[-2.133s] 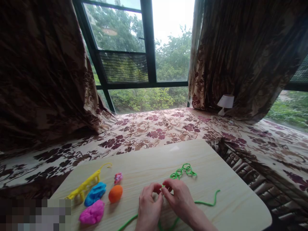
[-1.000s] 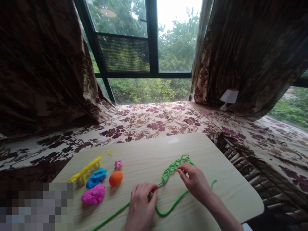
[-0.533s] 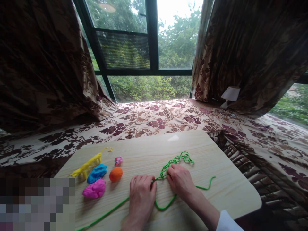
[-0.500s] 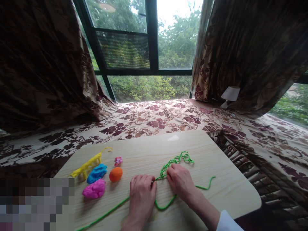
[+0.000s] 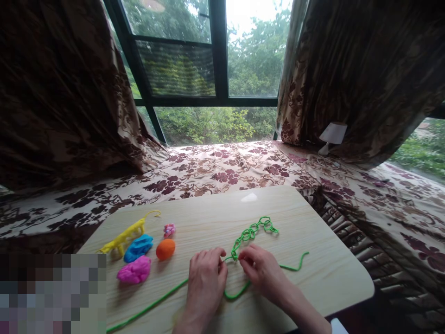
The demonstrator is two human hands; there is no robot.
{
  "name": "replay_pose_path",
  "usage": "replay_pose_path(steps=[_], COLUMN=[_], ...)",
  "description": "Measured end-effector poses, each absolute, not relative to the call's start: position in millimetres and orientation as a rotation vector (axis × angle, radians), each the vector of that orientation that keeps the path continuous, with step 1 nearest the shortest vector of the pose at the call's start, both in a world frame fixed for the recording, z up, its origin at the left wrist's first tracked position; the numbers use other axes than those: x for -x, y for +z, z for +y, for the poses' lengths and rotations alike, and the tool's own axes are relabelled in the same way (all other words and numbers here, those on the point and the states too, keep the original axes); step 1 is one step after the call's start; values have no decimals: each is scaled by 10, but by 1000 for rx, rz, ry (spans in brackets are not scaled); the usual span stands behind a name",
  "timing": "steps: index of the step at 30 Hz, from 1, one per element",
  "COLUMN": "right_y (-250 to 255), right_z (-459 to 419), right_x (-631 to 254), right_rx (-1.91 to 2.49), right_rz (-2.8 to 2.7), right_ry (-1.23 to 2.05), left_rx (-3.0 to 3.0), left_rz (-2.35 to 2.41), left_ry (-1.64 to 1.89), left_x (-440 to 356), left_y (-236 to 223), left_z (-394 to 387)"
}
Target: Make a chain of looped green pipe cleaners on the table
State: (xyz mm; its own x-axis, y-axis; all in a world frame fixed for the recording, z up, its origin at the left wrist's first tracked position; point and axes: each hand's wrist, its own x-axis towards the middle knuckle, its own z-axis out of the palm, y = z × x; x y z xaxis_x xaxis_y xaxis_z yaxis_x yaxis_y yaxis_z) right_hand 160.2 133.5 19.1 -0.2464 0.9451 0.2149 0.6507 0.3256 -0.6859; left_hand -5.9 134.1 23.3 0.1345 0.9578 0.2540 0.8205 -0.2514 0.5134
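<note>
My left hand (image 5: 207, 274) rests on the table with its fingers curled and thumb pressed in, closed on a thin green clay strand (image 5: 158, 305). The strand runs out from under it toward the lower left. From the left thumb a short green piece reaches the near end of a chain of green clay rings (image 5: 247, 234). My right hand (image 5: 259, 269) is just right of that end, thumb and index pinched at the chain's lowest link; their tips partly hide the clay. Another loop of strand sags between the hands, and a loose tail (image 5: 295, 268) emerges right of the right hand.
On the table's left lie a yellow clay animal figure (image 5: 127, 235), a blue lump (image 5: 138, 247), a pink lump (image 5: 134, 270), an orange ball (image 5: 165, 249) and a small pink-white piece (image 5: 169, 229). The pale wooden table (image 5: 333, 278) has a rounded right corner. A floral-covered ledge (image 5: 222, 167) stands behind it.
My right hand has drawn back slightly from over the chain toward its near end, uncovering more rings. My left hand stays in nearly the same place.
</note>
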Motion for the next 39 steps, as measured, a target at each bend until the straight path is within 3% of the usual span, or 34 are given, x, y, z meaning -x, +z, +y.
replay_pose_path(steps=[10, 18, 26, 39], right_y=[162, 186, 136, 179], right_z=[1344, 1378, 1429, 1401], right_x=[-1577, -1500, -1482, -1482], right_rx=[1158, 1173, 1145, 1186], right_rz=[-1711, -1629, -1483, -1752], right_ry=[966, 974, 1018, 717], left_rx=[-1402, -1330, -1406, -1466], left_rz=[1302, 1098, 1213, 1358], left_ry=[894, 989, 1133, 1027], left_x=[161, 99, 27, 72], left_y=[161, 113, 173, 146], left_z=[1424, 1452, 1468, 1524])
